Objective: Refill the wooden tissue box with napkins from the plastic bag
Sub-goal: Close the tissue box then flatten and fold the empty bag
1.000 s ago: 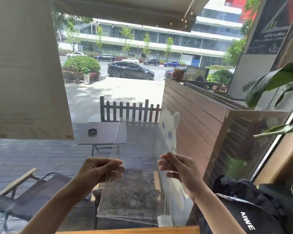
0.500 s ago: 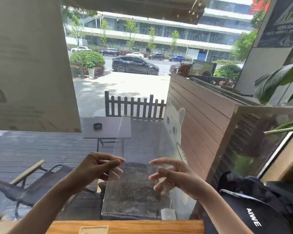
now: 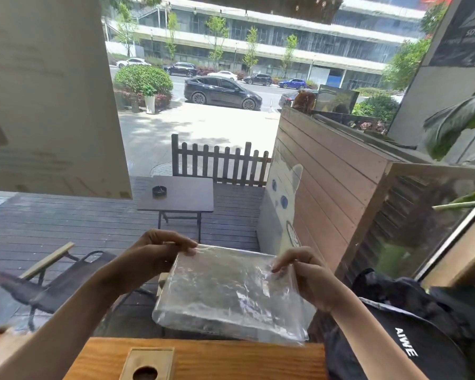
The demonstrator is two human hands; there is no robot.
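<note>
A clear plastic bag (image 3: 231, 294) hangs in the air above the wooden counter (image 3: 231, 357), folded over so it is short and wide. No napkins are visible inside it. My left hand (image 3: 159, 256) pinches its top left corner. My right hand (image 3: 305, 275) pinches the top right edge. The wooden tissue box (image 3: 148, 363), with a round hole in its lid, stands on the counter just below the bag, cut off by the bottom edge of the view.
A black backpack (image 3: 412, 333) lies at the right end of the counter. A window pane stands right behind the counter. Outside are a deck, a small table with an ashtray (image 3: 159, 191), a folding chair (image 3: 55, 275) and a slatted wooden planter (image 3: 329, 176).
The bag was held up tall and flat; it is now folded down to about half its height and lowered. My view tilted down, bringing the counter and tissue box into sight.
</note>
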